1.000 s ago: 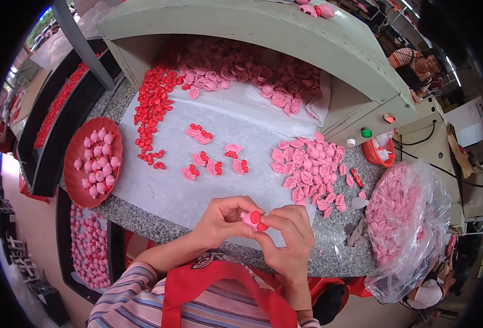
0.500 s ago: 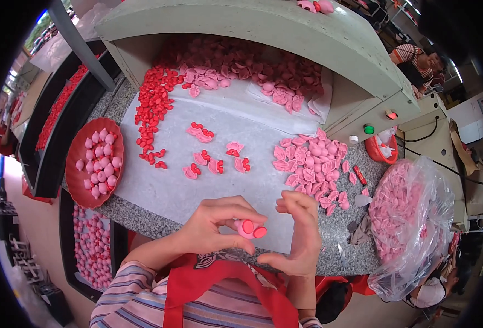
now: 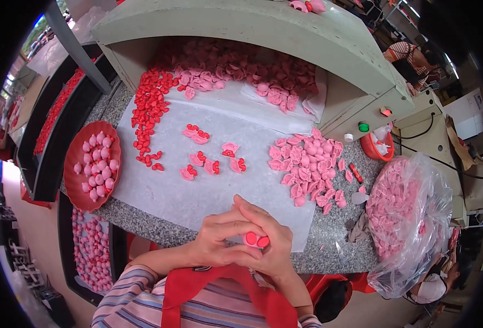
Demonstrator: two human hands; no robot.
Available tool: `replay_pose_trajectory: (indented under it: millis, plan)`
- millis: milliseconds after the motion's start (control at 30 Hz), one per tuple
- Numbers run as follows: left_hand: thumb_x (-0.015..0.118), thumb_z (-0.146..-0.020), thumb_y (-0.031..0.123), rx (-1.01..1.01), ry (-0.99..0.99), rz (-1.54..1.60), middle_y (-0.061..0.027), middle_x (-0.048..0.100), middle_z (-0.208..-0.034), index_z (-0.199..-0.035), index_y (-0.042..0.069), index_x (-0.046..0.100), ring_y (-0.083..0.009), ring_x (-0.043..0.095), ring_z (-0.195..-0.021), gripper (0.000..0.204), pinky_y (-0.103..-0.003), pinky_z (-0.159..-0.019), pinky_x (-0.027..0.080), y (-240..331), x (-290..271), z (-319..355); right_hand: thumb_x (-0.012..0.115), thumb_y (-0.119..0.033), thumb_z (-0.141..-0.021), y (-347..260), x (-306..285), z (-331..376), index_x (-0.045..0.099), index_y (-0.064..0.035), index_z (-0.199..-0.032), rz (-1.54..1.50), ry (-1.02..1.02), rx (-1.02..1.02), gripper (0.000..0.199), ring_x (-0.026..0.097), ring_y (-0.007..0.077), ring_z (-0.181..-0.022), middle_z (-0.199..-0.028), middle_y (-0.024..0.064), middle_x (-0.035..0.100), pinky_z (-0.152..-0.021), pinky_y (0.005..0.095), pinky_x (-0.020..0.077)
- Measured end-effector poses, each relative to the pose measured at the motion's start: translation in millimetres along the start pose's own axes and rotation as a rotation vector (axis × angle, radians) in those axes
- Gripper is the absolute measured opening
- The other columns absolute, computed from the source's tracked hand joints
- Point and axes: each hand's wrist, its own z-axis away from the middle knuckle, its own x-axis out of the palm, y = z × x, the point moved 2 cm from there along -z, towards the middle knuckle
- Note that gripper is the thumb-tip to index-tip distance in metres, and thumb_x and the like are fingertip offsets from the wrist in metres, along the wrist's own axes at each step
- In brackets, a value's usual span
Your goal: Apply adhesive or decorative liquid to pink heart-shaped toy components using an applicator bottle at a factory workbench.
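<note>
Small pink-and-red piece (image 3: pixel 256 239) pinched between both hands at the near edge of the table (image 3: pixel 329 240), just above the person's chest. Left hand (image 3: pixel 219 240) closed around it, fingers curled over the top. Right hand (image 3: pixel 271 243) wrapped against the left, also gripping the piece. Most of the piece hidden by fingers; only two red lobes show, shape probably like the finished ones.

Finished pieces (image 3: pixel 211 161) lie scattered on the white sheet (image 3: pixel 159 191), well apart from the hands. Pink heap (image 3: pixel 307 167) to the right, red heap (image 3: pixel 148 109) to the left, red tray (image 3: pixel 91 167) of pink balls at the far left.

Half a second ago the hands stood apart, piece in the left; now they are clasped together.
</note>
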Motion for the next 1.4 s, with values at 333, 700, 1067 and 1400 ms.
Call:
replay_pose_trajectory:
  millis: [333, 700, 1067, 1400]
  plan:
    - [0.074, -0.063, 0.007, 0.036, 0.022, -0.016, -0.0127, 0.059, -0.09, -0.09, 0.001, 0.062, -0.0215, 0.059, -0.076, 0.03, -0.028, -0.064, 0.048, 2.6, -0.1, 1.9, 0.079, -0.02, -0.06, -0.5, 0.1, 0.4, 0.051, 0.0003, -0.111, 0.109, 0.014, -0.095, 0.063, 0.059, 0.0273, -0.097, -0.113, 0.0198, 0.055, -0.073, 0.0295, 0.0517]
    - [0.073, -0.064, 0.006, 0.016, 0.032, 0.004, -0.0124, 0.06, -0.09, -0.089, 0.001, 0.063, -0.0216, 0.059, -0.076, 0.027, -0.029, -0.066, 0.048, 1.7, -0.5, 3.2, 0.076, -0.016, -0.062, -4.0, 1.0, 1.0, 0.053, 0.0046, -0.107, 0.088, 0.011, -0.042, 0.054, 0.059, 0.0305, -0.098, -0.108, 0.024, 0.056, -0.08, 0.0331, 0.0494]
    - [0.072, -0.063, 0.004, -0.002, 0.038, 0.013, -0.0118, 0.06, -0.09, -0.09, 0.002, 0.063, -0.0212, 0.06, -0.077, 0.028, -0.029, -0.066, 0.048, 3.5, 0.6, 3.9, 0.078, -0.016, -0.06, -5.2, 0.8, 1.7, 0.053, 0.0042, -0.107, 0.095, 0.016, -0.044, 0.057, 0.059, 0.03, -0.098, -0.107, 0.0239, 0.057, -0.079, 0.0327, 0.0496]
    - [0.071, -0.065, 0.001, 0.005, 0.036, 0.067, -0.01, 0.058, -0.093, -0.091, 0.001, 0.062, -0.0163, 0.057, -0.078, 0.028, -0.026, -0.067, 0.046, -2.7, 0.6, 3.7, 0.079, -0.018, -0.058, -4.5, 0.8, -0.5, 0.054, 0.0033, -0.107, 0.108, 0.023, -0.022, 0.059, 0.058, 0.0295, -0.099, -0.108, 0.022, 0.057, -0.08, 0.0325, 0.0491]
